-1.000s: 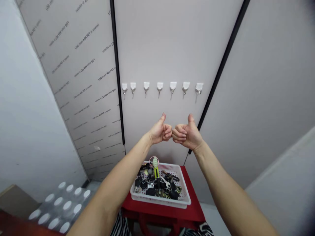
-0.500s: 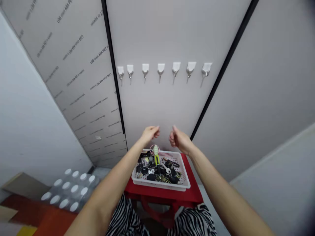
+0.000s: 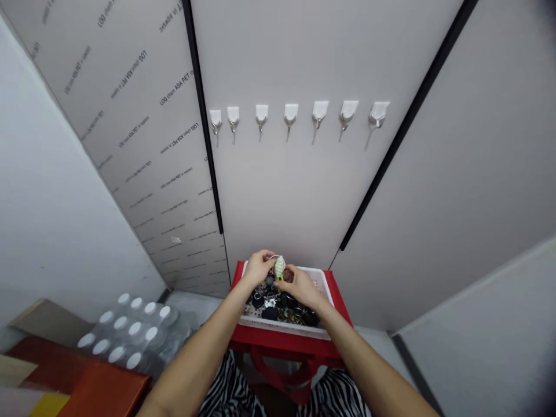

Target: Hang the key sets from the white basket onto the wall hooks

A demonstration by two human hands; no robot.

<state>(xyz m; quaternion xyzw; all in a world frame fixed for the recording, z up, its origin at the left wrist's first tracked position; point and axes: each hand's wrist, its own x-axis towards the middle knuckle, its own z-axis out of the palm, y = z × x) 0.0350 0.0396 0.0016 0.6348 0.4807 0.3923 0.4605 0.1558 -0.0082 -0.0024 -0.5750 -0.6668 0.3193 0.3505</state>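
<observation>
Far left of the white basket [image 3: 286,328], low down: a wrapped pack of white-capped bottles [image 3: 130,339] on the floor, with an orange-red board [image 3: 104,388] just in front of it.

Up and left of the basket: a grey panel with printed lettering [image 3: 143,121], and a black strip [image 3: 204,116] along its right edge.

Left hand [image 3: 259,267] is over the basket's back-left corner. Fingers are curled in narrow, tips pinched on a pale green charm [image 3: 279,266].

The charm sits upright above the basket's back rim, between both hands. A thin ring shows at its top, partly hidden by fingers.

Inside the basket there's a heap of keys [image 3: 278,304], mostly with black heads, some bare metal. Too tangled to count.

Right hand [image 3: 299,285] is over the basket's middle, just right of the charm. Fingers are curled narrow and the thumb tip is against the charm. Can't tell whether it really grips or only touches.

The basket stands on a red stool [image 3: 282,347]. Zebra-striped trousers [image 3: 234,388] show below that, nearest the person.

High above the basket is a row of seven white wall hooks [image 3: 291,113], nothing hanging on them. Right of the basket, a second black strip [image 3: 391,156] runs up the wall at a slant.
</observation>
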